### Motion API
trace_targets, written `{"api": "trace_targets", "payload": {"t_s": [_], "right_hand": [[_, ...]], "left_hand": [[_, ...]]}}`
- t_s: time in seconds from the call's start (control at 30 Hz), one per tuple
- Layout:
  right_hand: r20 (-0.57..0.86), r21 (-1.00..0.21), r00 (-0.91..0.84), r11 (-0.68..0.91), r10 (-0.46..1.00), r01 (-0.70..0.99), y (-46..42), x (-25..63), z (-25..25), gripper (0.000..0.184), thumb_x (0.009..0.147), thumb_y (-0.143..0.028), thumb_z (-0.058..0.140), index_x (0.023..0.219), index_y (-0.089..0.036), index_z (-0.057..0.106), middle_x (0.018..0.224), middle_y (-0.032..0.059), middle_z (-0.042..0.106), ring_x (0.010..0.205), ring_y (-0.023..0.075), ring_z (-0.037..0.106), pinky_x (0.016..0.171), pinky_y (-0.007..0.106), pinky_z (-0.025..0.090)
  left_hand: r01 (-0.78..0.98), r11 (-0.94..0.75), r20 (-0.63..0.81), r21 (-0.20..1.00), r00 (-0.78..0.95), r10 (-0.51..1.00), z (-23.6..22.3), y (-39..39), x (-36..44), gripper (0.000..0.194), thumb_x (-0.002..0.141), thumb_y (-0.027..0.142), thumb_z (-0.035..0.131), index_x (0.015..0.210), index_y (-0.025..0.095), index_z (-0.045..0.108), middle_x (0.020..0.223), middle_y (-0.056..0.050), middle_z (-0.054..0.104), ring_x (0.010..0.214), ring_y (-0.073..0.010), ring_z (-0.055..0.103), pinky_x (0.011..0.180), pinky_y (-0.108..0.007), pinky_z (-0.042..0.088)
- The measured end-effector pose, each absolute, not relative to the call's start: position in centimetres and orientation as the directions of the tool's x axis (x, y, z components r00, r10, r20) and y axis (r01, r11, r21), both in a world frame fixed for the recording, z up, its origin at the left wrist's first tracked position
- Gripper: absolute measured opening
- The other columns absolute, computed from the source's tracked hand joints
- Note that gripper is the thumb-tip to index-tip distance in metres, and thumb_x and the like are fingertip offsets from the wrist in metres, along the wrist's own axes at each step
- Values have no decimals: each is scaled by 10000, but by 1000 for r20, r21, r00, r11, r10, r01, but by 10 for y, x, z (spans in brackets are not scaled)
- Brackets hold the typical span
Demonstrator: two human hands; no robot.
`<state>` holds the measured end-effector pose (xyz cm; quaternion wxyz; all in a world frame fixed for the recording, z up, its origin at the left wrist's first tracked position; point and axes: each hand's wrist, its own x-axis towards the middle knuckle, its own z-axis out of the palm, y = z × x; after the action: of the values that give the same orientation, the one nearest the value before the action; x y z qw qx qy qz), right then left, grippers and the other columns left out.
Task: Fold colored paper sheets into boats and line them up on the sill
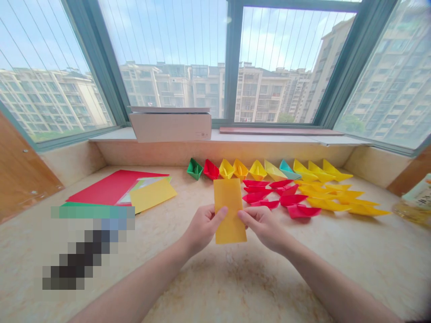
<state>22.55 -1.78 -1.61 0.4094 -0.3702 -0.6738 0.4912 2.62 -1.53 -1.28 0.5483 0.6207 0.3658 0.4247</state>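
Between my two hands a yellow sheet of paper (230, 197) is held up above the counter, narrow and upright, perhaps folded. My left hand (204, 224) pinches its left edge, thumb on the front. On the opposite edge, my right hand (262, 224) grips it the same way. The other fingers are partly hidden behind the paper. Beyond it stands a row of folded paper boats, among them a green boat (194, 169), a red boat (211, 169) and a blue boat (288, 169). Red paper boats (301, 211) and yellow paper boats (368, 209) lie in rows to the right.
Flat red paper (111, 186) and a yellow sheet (153, 195) lie stacked on the counter (188, 287) at left. A blurred patch (84, 251) hides something near them. A white box (171, 126) rests on the window sill. A bottle (415, 202) stands at the far right.
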Motion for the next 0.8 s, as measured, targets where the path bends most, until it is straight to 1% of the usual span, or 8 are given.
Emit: {"api": "trace_targets", "payload": {"t_s": [0.07,0.2,0.27,0.37,0.47,0.53,0.63,0.8], "right_hand": [[220,-961,-383,268,897,76,-16,226,-15,465,941,-536,515,708,-158,650,675,25,606,648,158,532,600,274,394],[249,-957,-311,282,917,66,-12,229,-13,454,929,-535,540,703,-156,649,657,16,595,646,155,525,610,276,396],[241,-960,-308,273,920,63,-12,230,-12,447,912,-534,568,690,-155,654,650,15,601,631,151,522,599,273,390],[259,-961,-298,276,919,17,-13,230,-10,457,913,-546,554,698,-158,667,653,19,620,630,156,535,608,279,404],[282,-958,-230,285,931,-21,-14,229,-7,476,918,-564,530,715,-161,682,665,27,642,633,165,556,619,286,428],[293,-954,-184,298,938,1,-15,228,-6,475,904,-571,552,718,-159,697,656,28,648,643,174,573,619,288,440],[313,-947,-146,320,938,23,-14,228,-7,484,883,-592,575,725,-156,715,638,29,652,645,182,585,593,282,445],[320,-947,-73,321,945,-2,-11,227,-13,552,900,-634,513,681,-159,688,626,40,643,595,170,562,544,275,425]], "left_hand": [[9,-108,95,994,404,910,-11,-16,26,418,893,499,597,864,95,701,782,-76,715,716,-176,661,633,-238,496],[68,-55,13,996,503,864,-9,-20,26,434,870,520,615,853,97,710,788,-77,712,693,-173,639,595,-227,463],[76,-49,3,996,516,857,-9,-22,26,440,859,530,623,832,98,704,778,-74,705,680,-167,623,592,-227,455],[98,-54,-5,994,525,851,-6,-23,26,444,856,536,621,825,101,701,779,-73,701,681,-168,612,595,-231,450],[149,-49,-43,988,557,829,-4,-23,25,457,857,547,613,811,100,695,754,-69,689,658,-161,597,575,-225,429],[179,-57,-57,982,575,816,-3,-23,24,470,857,555,608,780,98,686,729,-64,673,638,-150,581,558,-217,409],[177,-65,-55,982,597,800,-3,-23,24,477,864,559,597,773,99,683,727,-62,667,639,-146,578,561,-216,407],[166,-29,-82,986,620,780,-4,-24,24,471,843,565,624,807,100,691,758,-68,679,661,-158,604,569,-218,427]]}}
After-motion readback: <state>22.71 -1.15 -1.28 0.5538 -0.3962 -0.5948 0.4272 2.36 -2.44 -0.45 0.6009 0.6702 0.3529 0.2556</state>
